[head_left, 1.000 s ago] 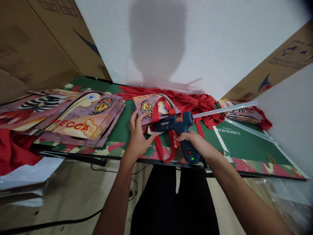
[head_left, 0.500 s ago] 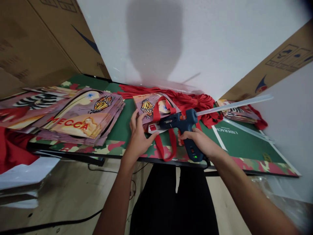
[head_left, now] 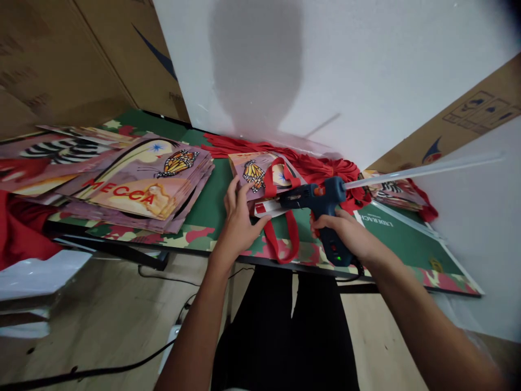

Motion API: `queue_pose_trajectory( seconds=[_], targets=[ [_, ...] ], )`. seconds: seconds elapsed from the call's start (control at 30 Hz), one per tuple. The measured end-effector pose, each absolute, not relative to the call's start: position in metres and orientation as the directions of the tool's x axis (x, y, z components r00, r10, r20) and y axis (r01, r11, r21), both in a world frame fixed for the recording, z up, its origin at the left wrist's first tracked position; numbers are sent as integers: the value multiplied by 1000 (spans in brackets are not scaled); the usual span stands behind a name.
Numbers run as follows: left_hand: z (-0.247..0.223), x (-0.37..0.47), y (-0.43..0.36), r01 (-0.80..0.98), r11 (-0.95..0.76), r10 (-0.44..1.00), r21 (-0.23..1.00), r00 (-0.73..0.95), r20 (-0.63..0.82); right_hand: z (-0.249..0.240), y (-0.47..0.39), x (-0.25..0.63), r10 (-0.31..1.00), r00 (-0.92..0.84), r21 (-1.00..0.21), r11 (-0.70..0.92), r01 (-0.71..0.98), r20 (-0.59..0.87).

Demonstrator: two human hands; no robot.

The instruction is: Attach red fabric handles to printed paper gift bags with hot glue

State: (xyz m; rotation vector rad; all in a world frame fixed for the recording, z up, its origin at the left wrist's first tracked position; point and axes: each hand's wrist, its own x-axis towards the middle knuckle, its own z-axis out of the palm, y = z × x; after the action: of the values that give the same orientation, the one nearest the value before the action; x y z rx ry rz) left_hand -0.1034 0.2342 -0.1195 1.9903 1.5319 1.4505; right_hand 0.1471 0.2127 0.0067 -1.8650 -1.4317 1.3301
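Note:
My right hand (head_left: 340,225) grips a dark blue glue gun (head_left: 329,203), its green light lit and a long clear glue stick (head_left: 419,169) sticking out of its back. The gun's nozzle end is over a small bag (head_left: 253,172) printed with a butterfly, by the bag's white and red edge. My left hand (head_left: 242,217) rests on the bag's left side, thumb and fingers spread. One red strap (head_left: 277,169) lies across the bag; another red strap loop (head_left: 291,244) hangs toward the table's front edge.
A stack of MECCA-printed bags (head_left: 140,182) lies on the left of the green table (head_left: 220,187). Behind the small bag is a heap of red straps (head_left: 325,167). More printed bags (head_left: 394,187) sit at the right. Cardboard boxes (head_left: 93,60) stand at the back left.
The view has shifted slightly. The glue gun has moved a little right relative to the bag, baring more of its white and red edge. My left hand remains at the bag's left side.

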Motion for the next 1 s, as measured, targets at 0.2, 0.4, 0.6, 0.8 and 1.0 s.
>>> queue_pose_trajectory(
  seconds=[0.2, 0.4, 0.6, 0.8, 1.0],
  targets=[
    [-121, -103, 236, 596, -430, 828, 678, -39, 559, 16, 209, 139, 917, 43, -746, -350, 566, -398],
    [-121, -102, 235, 590, -429, 826, 684, -52, 562, 19, 209, 135, 940, 56, -623, -266, 735, -335],
    [-120, -99, 234, 564, -421, 838, 711, -59, 543, 20, 207, 130, 959, 61, -507, -201, 838, -278],
    [-120, -96, 234, 550, -421, 835, 722, -77, 545, 21, 204, 112, 988, 3, -395, -64, 916, -155],
    [-119, -95, 234, 535, -411, 849, 738, -70, 524, 23, 203, 106, 987, 12, -332, -64, 941, -159]
  ],
)
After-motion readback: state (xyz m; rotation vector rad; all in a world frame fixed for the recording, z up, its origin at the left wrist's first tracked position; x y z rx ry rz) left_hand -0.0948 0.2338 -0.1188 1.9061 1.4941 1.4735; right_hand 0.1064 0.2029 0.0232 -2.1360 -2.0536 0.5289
